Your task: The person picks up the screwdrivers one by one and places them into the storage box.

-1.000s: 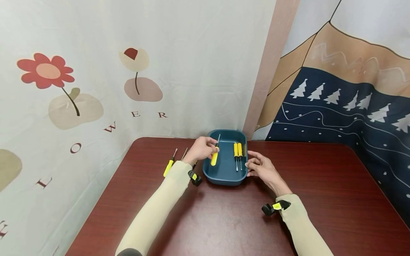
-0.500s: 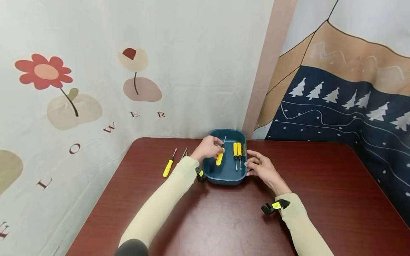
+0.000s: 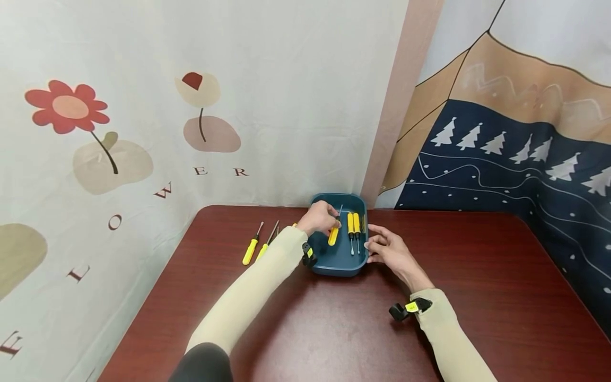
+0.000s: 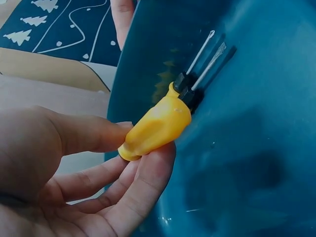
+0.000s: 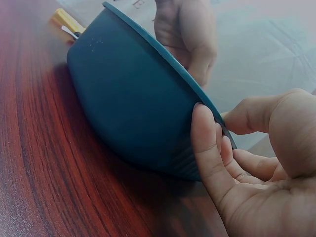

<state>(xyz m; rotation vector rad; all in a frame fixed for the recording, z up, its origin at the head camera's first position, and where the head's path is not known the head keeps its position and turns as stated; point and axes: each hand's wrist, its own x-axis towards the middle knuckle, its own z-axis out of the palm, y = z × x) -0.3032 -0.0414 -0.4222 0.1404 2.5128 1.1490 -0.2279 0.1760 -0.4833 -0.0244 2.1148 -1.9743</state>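
A blue plastic bin stands at the back of the table. My left hand is over it, pinching the yellow handle of a screwdriver between thumb and fingers. Its shaft points toward the back wall. Inside, along the right side, two yellow-and-black screwdrivers lie side by side. In the left wrist view their metal shafts show past the held yellow handle. My right hand holds the bin's right rim; in the right wrist view the fingers lie at the outer wall.
Left of the bin, two more yellow screwdrivers lie on the dark red table, one in the open and one partly behind my left sleeve. A printed curtain hangs right behind the table.
My left hand has moved right across the bin with the screwdriver, bringing it close to the two lying inside. More of a screwdriver on the table now shows. The right hand stays at the rim.
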